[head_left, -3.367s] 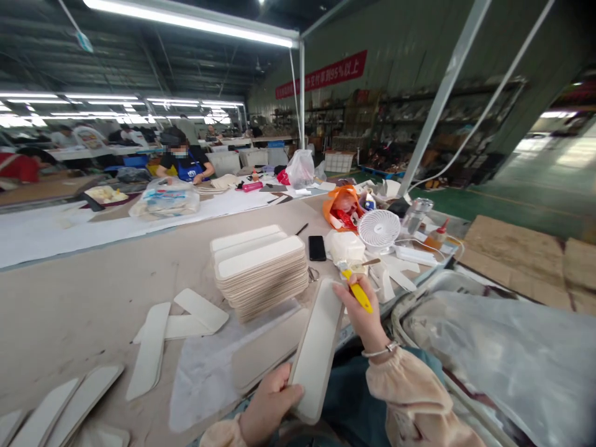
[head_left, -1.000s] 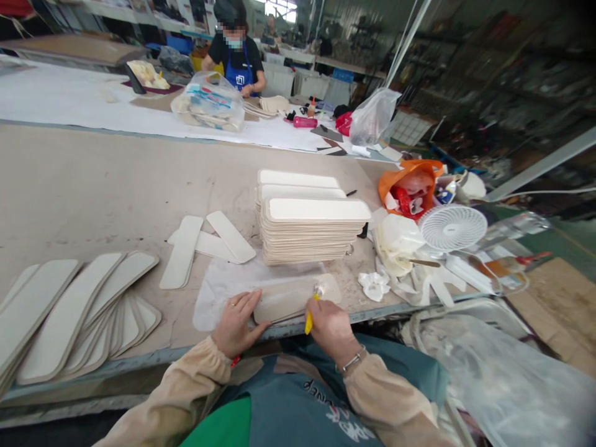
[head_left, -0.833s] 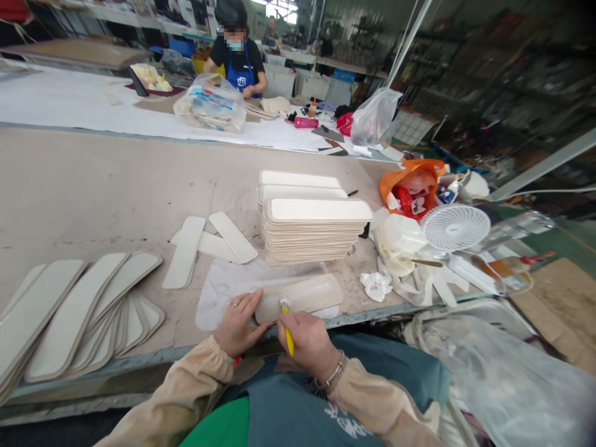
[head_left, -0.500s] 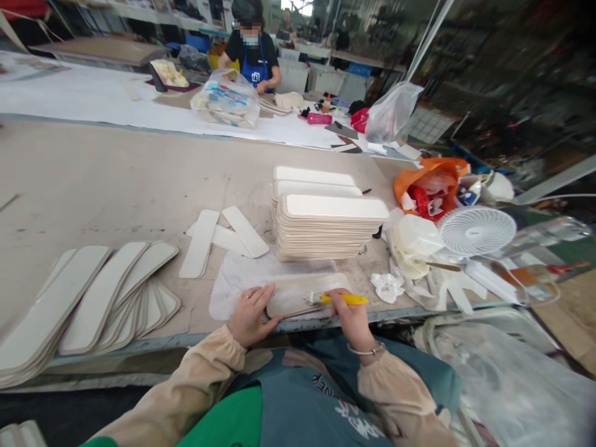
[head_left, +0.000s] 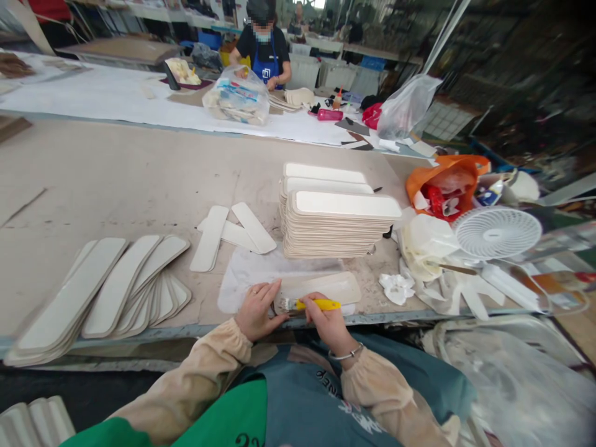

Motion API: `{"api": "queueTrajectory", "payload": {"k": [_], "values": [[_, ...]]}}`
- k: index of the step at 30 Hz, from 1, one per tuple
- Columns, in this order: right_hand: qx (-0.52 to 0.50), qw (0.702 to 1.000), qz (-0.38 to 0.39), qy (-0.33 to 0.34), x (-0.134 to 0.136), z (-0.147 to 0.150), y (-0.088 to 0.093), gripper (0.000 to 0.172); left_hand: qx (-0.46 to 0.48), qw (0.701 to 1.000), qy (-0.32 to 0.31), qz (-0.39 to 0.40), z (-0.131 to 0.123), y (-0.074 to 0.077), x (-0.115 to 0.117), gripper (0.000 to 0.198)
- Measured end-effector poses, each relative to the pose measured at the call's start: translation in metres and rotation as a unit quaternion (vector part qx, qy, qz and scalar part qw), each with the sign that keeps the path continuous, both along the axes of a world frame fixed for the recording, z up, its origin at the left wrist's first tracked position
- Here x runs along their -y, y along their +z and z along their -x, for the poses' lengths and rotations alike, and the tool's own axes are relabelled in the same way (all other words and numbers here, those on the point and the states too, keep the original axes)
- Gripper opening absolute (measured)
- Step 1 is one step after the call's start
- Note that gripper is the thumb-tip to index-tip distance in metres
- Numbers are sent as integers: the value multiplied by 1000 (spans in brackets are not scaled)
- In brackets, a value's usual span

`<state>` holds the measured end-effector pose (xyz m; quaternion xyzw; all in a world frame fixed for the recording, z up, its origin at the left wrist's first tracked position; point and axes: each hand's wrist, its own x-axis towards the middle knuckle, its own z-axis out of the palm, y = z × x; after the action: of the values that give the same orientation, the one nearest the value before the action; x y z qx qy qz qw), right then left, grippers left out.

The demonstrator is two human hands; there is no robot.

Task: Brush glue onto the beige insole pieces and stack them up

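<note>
A long cream rounded panel (head_left: pixel 326 287) lies flat at the near table edge on a white sheet (head_left: pixel 246 273). My left hand (head_left: pixel 257 308) presses flat on the panel's left end, fingers stretched out. My right hand (head_left: pixel 326 320) is closed round a yellow-handled brush (head_left: pixel 313 305), which lies sideways with its bristles pointing left on the panel's near edge. Behind the panel stands a tall stack of the same panels (head_left: pixel 338 217).
Fanned-out panels (head_left: pixel 107 292) lie at left, three loose strips (head_left: pixel 233 233) in the middle. At right are a white desk fan (head_left: pixel 497 232), an orange bag (head_left: pixel 444 186), a cream container (head_left: pixel 426 239) and crumpled tissue (head_left: pixel 395 287). A person in a blue apron (head_left: pixel 265 46) works at the far table.
The panel went from held upright in both hands to lying flat on the table. My right hand has since swept the brush back and forth along the panel's near edge; the brush now points left.
</note>
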<state>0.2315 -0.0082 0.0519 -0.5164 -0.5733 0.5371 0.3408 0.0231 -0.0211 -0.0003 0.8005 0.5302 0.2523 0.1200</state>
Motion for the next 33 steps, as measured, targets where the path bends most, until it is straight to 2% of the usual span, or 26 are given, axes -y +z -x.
{"api": "queueTrajectory", "payload": {"k": [6, 9, 12, 14, 16, 19, 22, 24, 27, 30, 31, 33], "values": [[80, 992, -26, -99, -16, -55, 10, 28, -1, 1000, 0, 15, -1, -1, 0, 82], [35, 996, -15, -83, -10, -44, 13, 27, -4, 1000, 5, 17, -1, -1, 0, 82], [-12, 1000, 10, -22, -4, -20, 5, 28, -8, 1000, 2, 11, -1, -2, 0, 82], [-7, 1000, 11, -28, -5, -19, -1, 29, -12, 1000, -3, 1, 0, -3, 0, 81], [16, 997, 0, -71, -11, -36, -4, 29, -17, 1000, -6, -9, 1, -4, 0, 79], [90, 986, -40, -135, -22, -83, 0, 29, -18, 1000, -4, -16, 1, -5, -1, 79], [212, 957, -109, -165, -28, -118, 10, 30, -16, 1000, 0, -20, 0, -6, -1, 78], [282, 928, -186, -160, -28, -122, 13, 30, -17, 1000, 0, -25, 0, -5, -1, 78], [383, 865, -308, -101, -24, -103, 8, 27, -21, 999, 0, -36, -1, -4, -1, 79], [486, 799, -355, -2, -15, -68, 1, 20, -27, 999, -4, -41, -1, -4, -1, 78], [498, 789, -357, 31, -12, -55, 1, 18, -29, 999, -6, -40, -1, -4, -2, 78], [480, 793, -361, 103, -3, -32, 4, 14, -32, 999, -7, -36, -1, -4, -2, 78]]}}
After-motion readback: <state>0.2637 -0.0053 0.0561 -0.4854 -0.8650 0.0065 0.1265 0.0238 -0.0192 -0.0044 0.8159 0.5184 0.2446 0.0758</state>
